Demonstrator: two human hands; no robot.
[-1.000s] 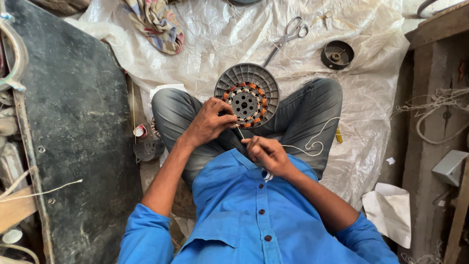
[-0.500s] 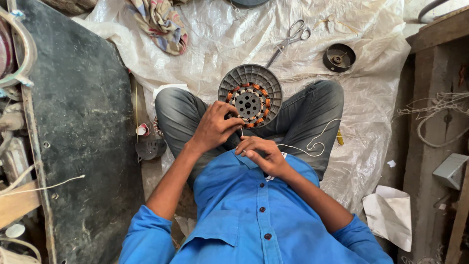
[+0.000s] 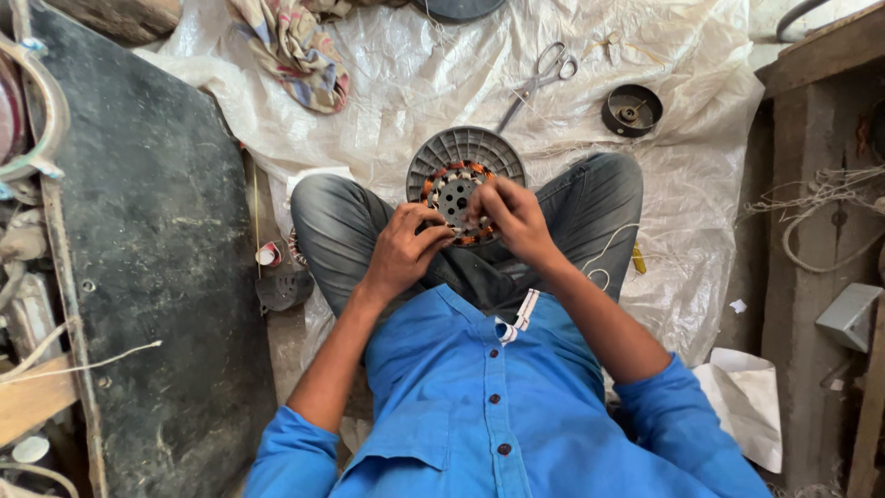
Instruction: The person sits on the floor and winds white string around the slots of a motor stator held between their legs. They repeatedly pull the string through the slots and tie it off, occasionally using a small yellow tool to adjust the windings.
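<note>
left hand (image 3: 403, 251): curled, pinching the motor disc (image 3: 464, 180) edge
right hand (image 3: 513, 214): fingers bent on its copper coils
scissors (image 3: 539, 78): beyond the disc

Head camera looks steeply down, close above the lap.

- A person in a blue shirt (image 3: 479, 406) sits cross-legged on a white plastic sheet (image 3: 442, 83).
- A round gray fan motor (image 3: 461, 175) with orange wire coils rests on the lap.
- The left hand (image 3: 403, 251) touches its near edge.
- The right hand (image 3: 514, 218) lies on the coils, fingers bent.
- Scissors (image 3: 539, 78) and a small black cup (image 3: 631, 110) lie farther off.
- A colorful cloth (image 3: 293, 51) lies at the top left.
</note>
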